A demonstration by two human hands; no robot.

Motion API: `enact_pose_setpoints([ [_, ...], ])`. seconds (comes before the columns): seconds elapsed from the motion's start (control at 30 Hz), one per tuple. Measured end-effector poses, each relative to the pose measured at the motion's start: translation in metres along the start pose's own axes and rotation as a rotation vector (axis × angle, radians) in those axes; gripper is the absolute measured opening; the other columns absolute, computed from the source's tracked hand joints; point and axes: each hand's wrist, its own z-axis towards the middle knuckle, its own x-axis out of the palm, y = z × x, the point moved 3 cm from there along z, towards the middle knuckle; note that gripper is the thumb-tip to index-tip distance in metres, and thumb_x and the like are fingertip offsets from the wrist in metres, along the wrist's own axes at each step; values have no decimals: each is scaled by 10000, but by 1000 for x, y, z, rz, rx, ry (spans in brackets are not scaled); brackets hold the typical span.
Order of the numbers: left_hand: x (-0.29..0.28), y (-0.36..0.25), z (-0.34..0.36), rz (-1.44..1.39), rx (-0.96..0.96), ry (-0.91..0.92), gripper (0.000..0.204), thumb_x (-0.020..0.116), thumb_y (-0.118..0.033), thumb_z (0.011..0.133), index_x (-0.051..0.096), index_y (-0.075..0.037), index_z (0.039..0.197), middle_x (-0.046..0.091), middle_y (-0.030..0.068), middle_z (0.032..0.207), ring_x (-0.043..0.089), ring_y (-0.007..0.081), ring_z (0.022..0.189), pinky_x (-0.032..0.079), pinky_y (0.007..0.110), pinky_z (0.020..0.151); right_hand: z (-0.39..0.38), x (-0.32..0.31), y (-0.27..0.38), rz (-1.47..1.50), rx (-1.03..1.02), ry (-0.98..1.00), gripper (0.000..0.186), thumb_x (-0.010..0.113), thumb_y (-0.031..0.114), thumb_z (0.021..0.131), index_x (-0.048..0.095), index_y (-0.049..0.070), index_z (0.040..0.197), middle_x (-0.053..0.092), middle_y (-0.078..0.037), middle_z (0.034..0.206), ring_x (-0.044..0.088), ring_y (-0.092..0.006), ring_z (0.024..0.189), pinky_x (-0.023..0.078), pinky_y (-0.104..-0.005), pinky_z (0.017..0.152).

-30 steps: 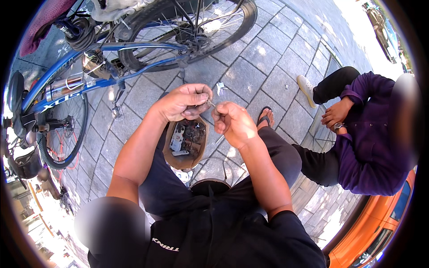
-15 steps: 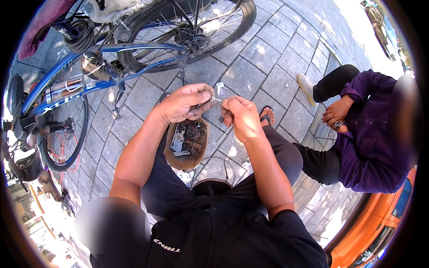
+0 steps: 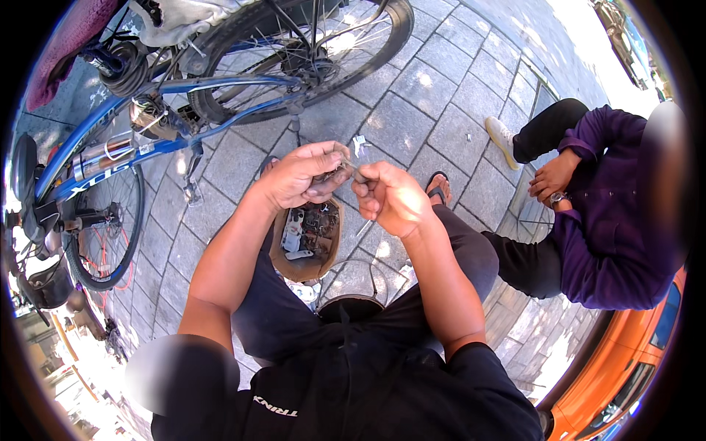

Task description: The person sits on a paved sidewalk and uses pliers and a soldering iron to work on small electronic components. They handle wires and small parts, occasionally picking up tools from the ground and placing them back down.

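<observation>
My left hand point(image 3: 309, 173) is closed on a small metal piece point(image 3: 346, 163) too small to make out clearly, above a brown box of loose parts point(image 3: 304, 261). My right hand point(image 3: 386, 195) pinches at the same piece from the right, its other fingers curled. The two hands almost touch. Below my right hand, part of a thin light rod point(image 3: 362, 231) shows against the paving, partly hidden. A small white item point(image 3: 359, 145) lies on the paving beyond my hands.
A blue bicycle point(image 3: 176, 147) stands at the upper left, its rear wheel near my hands. A person in a purple shirt point(image 3: 610, 220) sits at the right, hands together. An orange car point(image 3: 625, 353) is at the lower right. Grey paving point(image 3: 434, 95) surrounds me.
Over the last half second my right hand has moved slightly left, closer to my left hand, covering more of the thin piece between them. My left hand keeps its grip.
</observation>
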Motion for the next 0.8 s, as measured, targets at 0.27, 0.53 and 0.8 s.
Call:
enact_pose_setpoints([
  [0.27, -1, 3, 3, -4, -69, 21, 255, 609, -281, 1093, 609, -57, 1215, 624, 69, 901, 360, 48, 496, 300, 205, 432, 1, -1, 0, 109, 71, 29, 225, 593, 291, 1006, 557, 104, 886, 555, -10, 791, 427, -106, 565, 362, -293, 541],
  [0.53, 2, 2, 2, -10, -101, 14, 197, 571, -236, 1109, 604, -57, 1185, 646, 56, 889, 391, 39, 492, 295, 210, 428, 2, 1, -2, 173, 101, -41, 221, 605, 298, 978, 524, 124, 867, 528, 1, 767, 384, -95, 523, 326, -288, 496],
  [0.8, 1, 2, 4, -21, -92, 14, 200, 583, -266, 1108, 594, -67, 1094, 628, 58, 894, 390, 37, 492, 290, 207, 418, 4, -2, -3, 223, 132, -47, 218, 628, 301, 954, 524, 131, 866, 527, 5, 757, 374, -91, 504, 311, -285, 475],
])
